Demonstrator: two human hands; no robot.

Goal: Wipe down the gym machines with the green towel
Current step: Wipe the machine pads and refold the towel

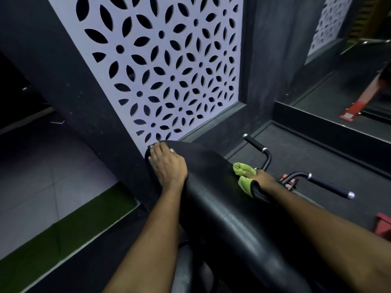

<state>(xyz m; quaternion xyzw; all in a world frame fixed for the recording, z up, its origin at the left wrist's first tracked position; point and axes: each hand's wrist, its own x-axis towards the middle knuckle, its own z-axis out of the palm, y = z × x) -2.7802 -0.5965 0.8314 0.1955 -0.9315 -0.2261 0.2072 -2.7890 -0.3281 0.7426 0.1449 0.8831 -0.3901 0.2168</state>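
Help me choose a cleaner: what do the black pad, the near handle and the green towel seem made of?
Black pad: likely vinyl or faux leather, smooth with soft sheen streaks. Near handle: matte rubber or foam grip, apparently over metal tube, with shiny chrome-like end cap. Green towel: soft cloth, perhaps microfibre; weave too small to tell.

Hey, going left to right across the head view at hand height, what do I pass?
Green turf strip → left grip, the hand resting on the black pad → green towel → right grip, the hand holding the towel → black machine handle.
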